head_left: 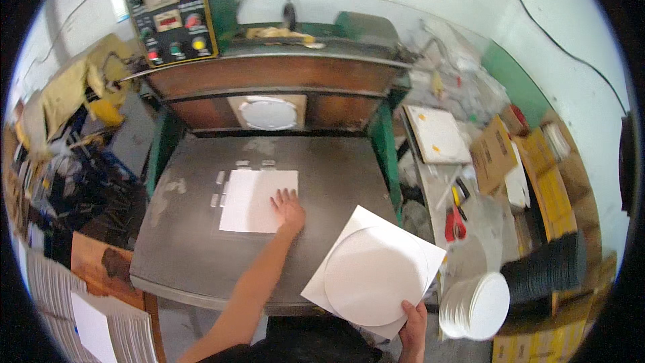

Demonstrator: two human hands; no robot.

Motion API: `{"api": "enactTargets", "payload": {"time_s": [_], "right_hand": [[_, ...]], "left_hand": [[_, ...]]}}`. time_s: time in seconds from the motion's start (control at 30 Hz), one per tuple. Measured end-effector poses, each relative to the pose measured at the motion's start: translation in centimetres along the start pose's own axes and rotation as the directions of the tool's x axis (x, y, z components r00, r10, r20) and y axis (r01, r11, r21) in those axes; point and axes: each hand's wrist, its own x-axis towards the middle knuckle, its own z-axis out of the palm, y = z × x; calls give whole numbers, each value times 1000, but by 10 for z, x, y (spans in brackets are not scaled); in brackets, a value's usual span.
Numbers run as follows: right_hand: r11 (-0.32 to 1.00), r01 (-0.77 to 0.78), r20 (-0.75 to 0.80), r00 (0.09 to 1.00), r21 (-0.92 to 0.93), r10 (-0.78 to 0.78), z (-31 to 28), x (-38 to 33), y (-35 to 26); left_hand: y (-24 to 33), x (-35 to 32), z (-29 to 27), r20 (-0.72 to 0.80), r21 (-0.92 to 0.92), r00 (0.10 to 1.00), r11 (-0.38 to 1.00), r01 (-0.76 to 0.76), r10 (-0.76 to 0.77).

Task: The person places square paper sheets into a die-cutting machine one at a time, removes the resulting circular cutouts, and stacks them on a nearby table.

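Left hand flat, released, on white square sheet; right hand's grip grasping white die-cut card.

The right hand was cut off at the wrist by the lower edge, its palm hidden behind the cut sheet it gripped. Under the press, the die sat in shadow, its detail too small to tell. The panel on the press showed lettering too blurred to read. Right of the press, the clutter blurred together. Left of the press, the card stack was cut off by the rim.
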Motion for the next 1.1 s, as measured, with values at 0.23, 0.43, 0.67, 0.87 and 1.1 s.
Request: {"api": "enactTargets", "payload": {"time_s": [0.23, 0.43, 0.67, 0.87, 1.1], "right_hand": [[978, -83, -178, 977, 193, 118, -37, -42, 46], [924, -48, -161, 980, 379, 116, -64, -74, 47], [908, -60, -203, 967, 415, 157, -117, -99, 57], [854, -119, -97, 976, 507, 194, -184, -91, 114], [866, -240, -89, 948, 438, 307, -330, -129, 131]], "left_hand": [[0, -58, -58, -8, -865, 960, 480, -148, 281], [59, -164, -176, 588, -768, 408, 324, 552, 699], [108, -227, -139, 623, -773, 473, 581, 254, 623], [149, -283, -132, 641, -768, 486, 510, 388, 594], [223, -337, -97, 647, -759, 399, 598, 256, 650]]}}
